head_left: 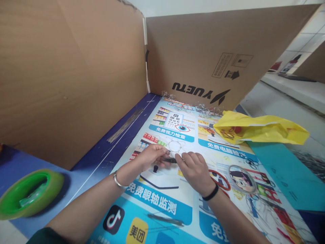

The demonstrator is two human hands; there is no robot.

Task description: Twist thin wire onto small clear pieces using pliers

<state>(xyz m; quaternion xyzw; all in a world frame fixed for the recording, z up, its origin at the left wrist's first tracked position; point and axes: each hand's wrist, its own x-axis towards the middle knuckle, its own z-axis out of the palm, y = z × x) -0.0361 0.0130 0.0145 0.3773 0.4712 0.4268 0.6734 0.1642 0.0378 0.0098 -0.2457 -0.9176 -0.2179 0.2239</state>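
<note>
My left hand (154, 156), with a silver bangle on its wrist, is closed with thumb and fingers pinched at the edge of a thin wire flower shape (175, 146). The wire piece has a round middle with loops about it. My right hand (194, 169), a black band on its wrist, is curled around a slim dark tool (169, 160) that points left to the fingers of my left hand. Its kind is mostly hidden by the fingers. Both hands are close together just above a printed poster (165, 173).
Tall cardboard panels (193, 51) stand left and behind. A large roll of tape (54, 189) lies left, a bundle of wires (125, 125) behind it. At right are a yellow bag (276, 130), a red-handled tool (223, 179), a grey ring (232, 169) and a teal sheet (286, 179).
</note>
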